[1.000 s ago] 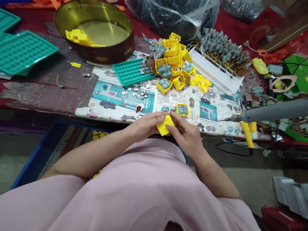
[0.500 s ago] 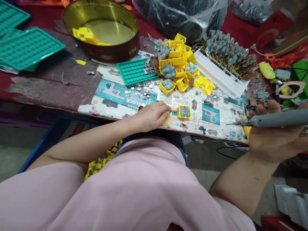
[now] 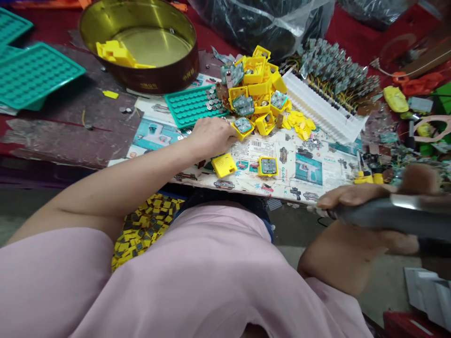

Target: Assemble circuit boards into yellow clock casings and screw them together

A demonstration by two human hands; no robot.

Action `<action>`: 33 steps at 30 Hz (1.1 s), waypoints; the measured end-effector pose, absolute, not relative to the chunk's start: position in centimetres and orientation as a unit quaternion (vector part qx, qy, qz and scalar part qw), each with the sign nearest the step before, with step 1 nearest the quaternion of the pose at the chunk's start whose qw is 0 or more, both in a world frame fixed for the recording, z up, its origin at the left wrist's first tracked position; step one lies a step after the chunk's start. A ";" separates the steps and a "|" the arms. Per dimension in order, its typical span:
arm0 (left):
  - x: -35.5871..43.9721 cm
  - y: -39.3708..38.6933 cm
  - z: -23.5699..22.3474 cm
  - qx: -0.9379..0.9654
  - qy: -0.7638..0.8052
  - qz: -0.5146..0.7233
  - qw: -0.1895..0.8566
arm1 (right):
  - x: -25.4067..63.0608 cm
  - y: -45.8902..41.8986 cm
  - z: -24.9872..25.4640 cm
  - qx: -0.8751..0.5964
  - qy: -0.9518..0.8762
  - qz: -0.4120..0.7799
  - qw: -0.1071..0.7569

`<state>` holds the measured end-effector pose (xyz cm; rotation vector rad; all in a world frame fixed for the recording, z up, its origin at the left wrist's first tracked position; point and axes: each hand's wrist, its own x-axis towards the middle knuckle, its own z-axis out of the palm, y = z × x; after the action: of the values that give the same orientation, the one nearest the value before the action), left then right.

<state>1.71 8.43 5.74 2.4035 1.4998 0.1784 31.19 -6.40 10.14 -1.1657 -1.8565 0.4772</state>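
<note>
My left hand [image 3: 214,136] reaches to the front of the pile, its fingertips closed at the left edge of a small yellow case [image 3: 243,126] with a circuit board inside. Just below that hand lies another yellow case, grille side up [image 3: 224,165]. To its right, a separate yellow case with a grey board [image 3: 268,166] rests open side up. At the right, my right hand [image 3: 352,195] is wrapped round a grey electric screwdriver [image 3: 394,213], held past the table's front edge and blurred by motion. Its tip is hard to make out.
Behind are piled yellow cases [image 3: 259,75], a green tray [image 3: 185,107] with button cells, and yellow tabs [image 3: 299,123]. A round tin [image 3: 158,80] stands back left. Wired boards [image 3: 334,70] sit beside a white foam strip [image 3: 320,108]. Filled cases [image 3: 144,230] lie below the table.
My left hand has left the yellow case near the front edge and moved up to one at the pile. My right hand has closed round the screwdriver and lowered it.
</note>
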 end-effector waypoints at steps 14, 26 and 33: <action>0.7 7.2 7.4 0.844 0.473 0.160 0.196 | 23.9 -1.3 10.1 -0.387 -0.690 0.309 0.528; 0.7 -1.3 4.3 0.792 0.364 0.341 0.352 | 17.7 -1.9 11.2 -0.556 -0.677 0.188 0.444; 0.0 -1.5 3.9 0.803 0.350 0.366 0.313 | 17.2 -2.0 11.5 -0.527 -0.762 0.173 0.335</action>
<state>0.05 -1.48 3.87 2.1183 0.9230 0.9647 17.24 -2.04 11.52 -1.3746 -1.9883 0.4515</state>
